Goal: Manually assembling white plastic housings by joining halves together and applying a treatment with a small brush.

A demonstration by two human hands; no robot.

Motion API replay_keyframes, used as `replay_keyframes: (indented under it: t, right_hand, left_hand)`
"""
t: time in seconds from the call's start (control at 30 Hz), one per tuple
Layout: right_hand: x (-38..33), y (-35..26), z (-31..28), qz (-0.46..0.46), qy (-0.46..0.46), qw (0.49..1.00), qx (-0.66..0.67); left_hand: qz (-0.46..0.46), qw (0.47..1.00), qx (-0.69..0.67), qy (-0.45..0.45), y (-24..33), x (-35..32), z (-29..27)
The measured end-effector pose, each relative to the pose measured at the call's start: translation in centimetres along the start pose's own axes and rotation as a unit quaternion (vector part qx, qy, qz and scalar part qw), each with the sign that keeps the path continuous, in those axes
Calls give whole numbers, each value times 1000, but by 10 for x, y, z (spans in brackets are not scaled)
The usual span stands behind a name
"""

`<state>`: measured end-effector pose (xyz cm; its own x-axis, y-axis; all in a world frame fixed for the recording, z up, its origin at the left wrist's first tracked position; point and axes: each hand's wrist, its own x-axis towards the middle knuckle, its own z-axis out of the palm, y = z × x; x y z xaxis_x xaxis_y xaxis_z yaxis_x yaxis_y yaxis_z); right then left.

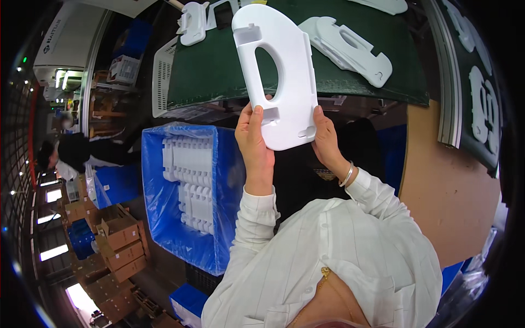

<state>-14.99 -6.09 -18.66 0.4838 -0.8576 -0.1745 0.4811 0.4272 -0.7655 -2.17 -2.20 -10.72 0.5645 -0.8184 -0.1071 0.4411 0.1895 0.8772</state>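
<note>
A white moulded plastic panel [292, 76] with a long oval cutout is held up in front of me, tilted, above the near edge of the green-topped table [219, 71]. My left hand [256, 139] grips its lower left edge, thumb on the front by a small recess. My right hand [329, 139] holds the lower right edge, with the thumb along the side; its other fingers are partly hidden behind the panel. More white panels of a similar shape [353, 52] lie overlapping on the table just beyond, to the right.
Left of me, a crate lined with blue plastic film [227, 180] holds rows of stacked white parts [188, 158]. A white slotted basket [163, 76] stands by the table. At right are a brown board [437, 191] and a green conveyor [476, 109] carrying white parts. Another person [82, 150] is far left.
</note>
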Motion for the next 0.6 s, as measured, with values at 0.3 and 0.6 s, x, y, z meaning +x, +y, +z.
replay_keyframes:
  t: [0.3,0.6]
  right_hand:
    - [-13,-24,-12,117,6,987,108]
    - [-21,-13,-20,145,-52,969,192]
  left_hand:
    - [-25,995,-46,-82,-13,-12,-3]
    - [-22,992,-50,-111,-17,-27,5]
